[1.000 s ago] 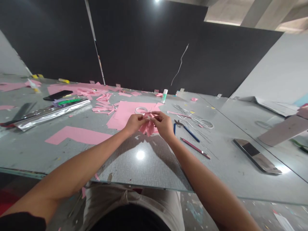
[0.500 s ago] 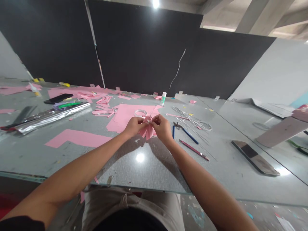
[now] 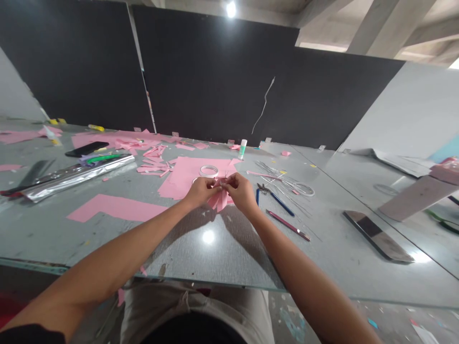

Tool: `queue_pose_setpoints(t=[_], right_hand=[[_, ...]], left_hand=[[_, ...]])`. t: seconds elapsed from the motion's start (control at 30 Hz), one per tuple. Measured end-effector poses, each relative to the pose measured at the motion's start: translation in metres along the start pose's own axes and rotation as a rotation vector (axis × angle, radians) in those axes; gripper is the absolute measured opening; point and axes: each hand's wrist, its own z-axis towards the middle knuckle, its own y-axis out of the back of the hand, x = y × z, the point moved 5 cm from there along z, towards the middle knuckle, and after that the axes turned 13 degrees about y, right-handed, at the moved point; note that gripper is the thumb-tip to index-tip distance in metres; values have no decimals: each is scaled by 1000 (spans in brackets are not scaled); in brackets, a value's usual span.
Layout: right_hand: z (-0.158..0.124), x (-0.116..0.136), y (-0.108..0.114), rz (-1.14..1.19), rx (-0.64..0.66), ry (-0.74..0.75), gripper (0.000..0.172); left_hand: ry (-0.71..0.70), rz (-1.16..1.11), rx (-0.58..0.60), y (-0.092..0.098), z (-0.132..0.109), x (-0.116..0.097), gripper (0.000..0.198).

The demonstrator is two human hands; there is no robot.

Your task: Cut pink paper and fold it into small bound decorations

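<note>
The pleated pink paper [image 3: 219, 200] sits pinched between both hands, its folds fanning downward; the left hand [image 3: 202, 191] and the right hand [image 3: 241, 193] each grip its top, and nothing stands in the way. Around that paper on the glass counter [image 3: 211, 253], a tape roll [image 3: 208, 170] lies just behind, on a pink sheet [image 3: 188, 184]; pliers [image 3: 276, 202] and a pink cutter [image 3: 288, 225] lie to its right (wire [image 3: 283, 174] beyond them); a glue stick [image 3: 243, 149] stands farther back.
</note>
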Motion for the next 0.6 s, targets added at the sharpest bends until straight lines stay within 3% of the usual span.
queue_pose_setpoints(t=[0.27,0.43,0.6], right_hand=[[-1,1,-1,31,19,-51,12],[-3,8,-1,-60,34,-13,12],[-3,16,6,-188,-13,15,13]], left_hand=[[-72,16,45,0,1,-2,35],[-72,-140,131,-1,-3,-4,25],[-62,-292,228,-7,-7,-10,28]])
